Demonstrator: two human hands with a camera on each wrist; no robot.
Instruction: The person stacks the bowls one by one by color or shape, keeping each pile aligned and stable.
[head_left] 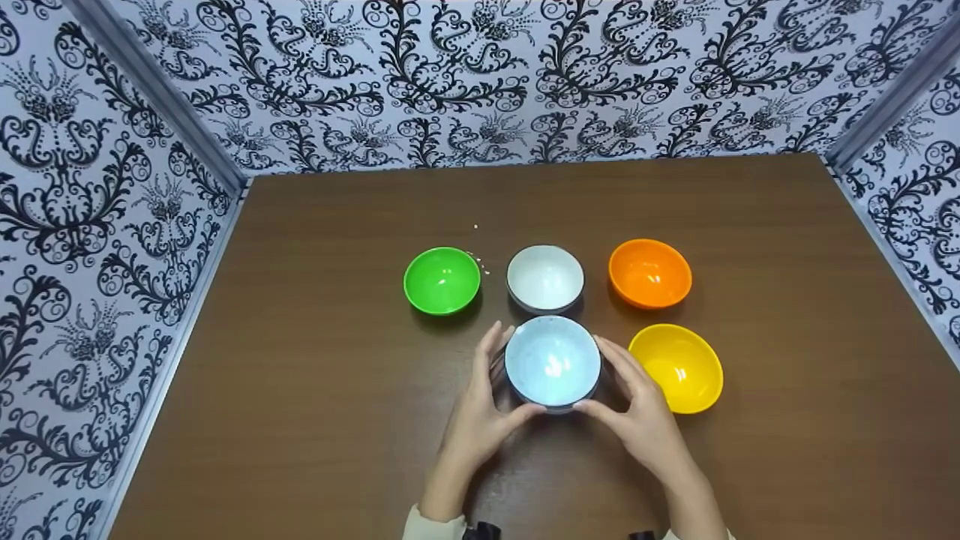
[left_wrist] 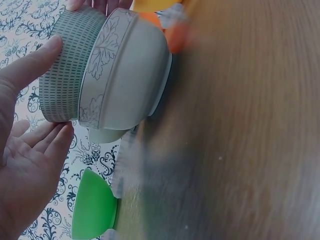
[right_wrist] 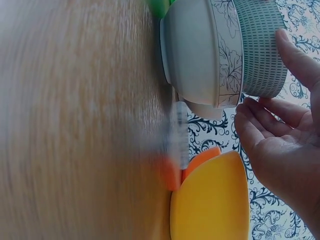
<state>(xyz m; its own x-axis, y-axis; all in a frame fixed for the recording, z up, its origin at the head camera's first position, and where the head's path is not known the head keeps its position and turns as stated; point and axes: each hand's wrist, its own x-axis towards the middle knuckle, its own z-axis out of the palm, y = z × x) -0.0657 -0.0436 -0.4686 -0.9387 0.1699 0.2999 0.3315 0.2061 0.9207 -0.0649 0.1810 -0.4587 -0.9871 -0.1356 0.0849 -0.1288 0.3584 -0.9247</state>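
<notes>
— Where, the stacked bowls (head_left: 553,362)?
— Lower centre of frame, on the table (head_left: 315,360), mouths up, axis upright; dashed bowl (left_wrist: 62,70) nested in a leaf-rimmed bowl (left_wrist: 127,75)
— Hands?
— Left hand (head_left: 480,412) and right hand (head_left: 637,409) cupped at either side, fingers nearly straight, thumbs touching the top bowl's rim
— Around?
— Yellow bowl (head_left: 679,367) just right; green (head_left: 442,280), white (head_left: 545,278), orange (head_left: 649,273) in a row above

Two nested patterned bowls (head_left: 553,361), pale blue inside, sit upright near the table's front.
</notes>
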